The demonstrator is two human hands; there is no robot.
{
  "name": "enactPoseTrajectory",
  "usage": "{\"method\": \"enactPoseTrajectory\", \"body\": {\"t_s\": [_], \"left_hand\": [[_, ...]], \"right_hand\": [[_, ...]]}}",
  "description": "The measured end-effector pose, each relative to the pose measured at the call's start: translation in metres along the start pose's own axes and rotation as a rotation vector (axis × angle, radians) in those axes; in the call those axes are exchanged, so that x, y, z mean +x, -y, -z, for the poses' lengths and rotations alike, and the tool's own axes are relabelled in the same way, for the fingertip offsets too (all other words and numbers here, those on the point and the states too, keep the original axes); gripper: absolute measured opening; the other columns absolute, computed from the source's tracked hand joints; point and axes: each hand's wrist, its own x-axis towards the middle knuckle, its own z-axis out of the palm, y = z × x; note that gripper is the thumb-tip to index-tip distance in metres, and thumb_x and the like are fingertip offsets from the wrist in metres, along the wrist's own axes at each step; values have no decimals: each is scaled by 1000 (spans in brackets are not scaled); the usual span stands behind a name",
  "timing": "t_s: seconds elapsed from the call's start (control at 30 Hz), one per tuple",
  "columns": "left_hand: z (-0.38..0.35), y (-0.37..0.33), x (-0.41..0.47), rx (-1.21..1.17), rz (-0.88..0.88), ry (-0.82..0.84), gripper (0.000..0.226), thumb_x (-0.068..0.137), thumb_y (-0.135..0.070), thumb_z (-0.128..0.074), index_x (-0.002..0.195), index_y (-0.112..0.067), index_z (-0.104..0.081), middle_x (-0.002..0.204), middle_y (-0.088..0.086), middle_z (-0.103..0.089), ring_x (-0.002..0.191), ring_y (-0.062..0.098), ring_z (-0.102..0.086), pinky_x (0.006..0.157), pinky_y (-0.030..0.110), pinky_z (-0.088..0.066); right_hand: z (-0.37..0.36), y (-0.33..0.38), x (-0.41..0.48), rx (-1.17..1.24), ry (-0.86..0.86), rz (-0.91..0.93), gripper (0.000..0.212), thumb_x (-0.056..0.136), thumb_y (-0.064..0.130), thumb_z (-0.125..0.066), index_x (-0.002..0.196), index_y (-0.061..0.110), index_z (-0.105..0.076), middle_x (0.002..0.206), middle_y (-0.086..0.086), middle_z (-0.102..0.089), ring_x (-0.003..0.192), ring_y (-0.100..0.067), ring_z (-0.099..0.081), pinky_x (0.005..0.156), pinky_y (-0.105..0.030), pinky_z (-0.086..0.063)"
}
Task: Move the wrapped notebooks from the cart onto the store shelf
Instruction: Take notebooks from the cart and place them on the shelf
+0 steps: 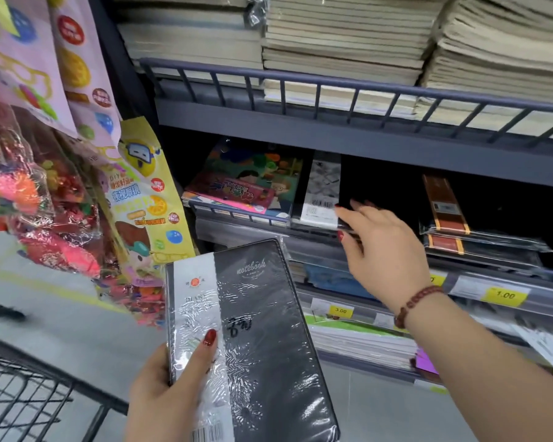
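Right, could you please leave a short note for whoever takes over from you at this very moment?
Left hand grips a wrapped black notebook near the cart.
Right hand pinches the edge of a second wrapped notebook lying on the middle shelf.
Done: that one is on the shelf.
Left: release it, shelve the black one; the cart's contents are out of view.

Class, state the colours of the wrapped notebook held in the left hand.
The notebook is black with a silver-white band; head view.

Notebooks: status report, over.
Left grip holds wrapped notebook. Right grip pinches shelf notebook edge. No obstruction seen.
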Motion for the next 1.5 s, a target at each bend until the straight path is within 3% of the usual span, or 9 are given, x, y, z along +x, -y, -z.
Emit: {"method": "enactPoseTrajectory", "body": {"t_s": [0.2, 0.57, 0.7, 0.83, 0.93, 1.1, 1.23, 1.33, 1.5], "left_hand": [[-1, -3, 2, -25, -14, 17, 12, 78, -21, -72, 79, -11, -68, 39, -4, -54, 31, 2, -40, 42, 17, -40], [-4, -6, 10, -73, -5, 96, 30, 66, -32, -82, 91, -18, -73, 72, 13, -74, 67, 27, -63, 69, 36, -49], [-7, -11, 10, -115, 0, 116, 26, 75, -24, -72, 98, -14, -71, 72, 5, -75, 60, 20, -65, 57, 30, -53], [-11, -15, 10, -137, 1, 156, 25, 79, -22, -70, 101, -11, -68, 50, -7, -63, 40, 7, -55, 45, 22, -48], [-16, -21, 10, -143, -15, 182, 24, 79, -25, -70, 100, -13, -70, 65, 0, -72, 51, 14, -63, 43, 20, -49], [-36, -36, 13, -140, -35, 251, 19, 82, -24, -68, 98, -14, -70, 73, 1, -75, 55, 14, -66, 46, 24, -51], [-51, -44, 17, -129, -13, 356, 23, 83, -25, -67, 103, -14, -69, 86, 10, -75, 73, 31, -70, 63, 39, -57], [-54, -43, 21, -147, -31, 428, 45, 65, -28, -75, 109, -22, -66, 96, 2, -75, 83, 22, -73, 69, 36, -59], [-39, -23, 19, -42, -204, 680, 109, 38, -20, -91, 134, -33, -41, 123, -15, -65, 112, 8, -63, 84, 29, -56]], "right_hand": [[4, -4, 21, -20, 231, -117, 66, 79, 63, -57, 137, 33, -44, 141, -2, -48, 121, -29, -50, 96, -37, -44], [-14, -5, 5, 55, 47, -79, 49, 89, 39, -59, 135, 23, -50, 139, -8, -49, 123, -30, -45, 104, -41, -33], [-10, -5, -1, 111, 98, -55, 54, 89, 37, -58, 139, 23, -44, 144, -3, -43, 132, -23, -36, 111, -36, -26], [-3, 6, -26, 444, 61, -43, 36, 88, 27, -61, 124, 23, -59, 132, 9, -52, 126, -7, -43, 107, -26, -34], [5, 24, -48, 836, 55, -170, 23, 85, 19, -66, 105, 30, -65, 110, 15, -62, 100, 5, -58, 89, -11, -44], [13, 37, -69, 1330, 264, -411, 45, 82, 7, -68, 116, 34, -58, 98, -1, -72, 87, -21, -71, 82, -43, -57], [13, 32, -69, 1446, 136, -514, 55, 83, -7, -62, 125, 28, -55, 98, 1, -74, 91, -15, -70, 78, -30, -58], [16, 26, -67, 1540, -1, -618, 47, 84, -9, -59, 113, 28, -62, 89, 2, -75, 82, -14, -72, 65, -24, -57], [10, 12, -60, 1468, -164, -710, 38, 81, 5, -69, 109, 29, -64, 101, 2, -73, 101, -21, -67, 89, -41, -53]]}}
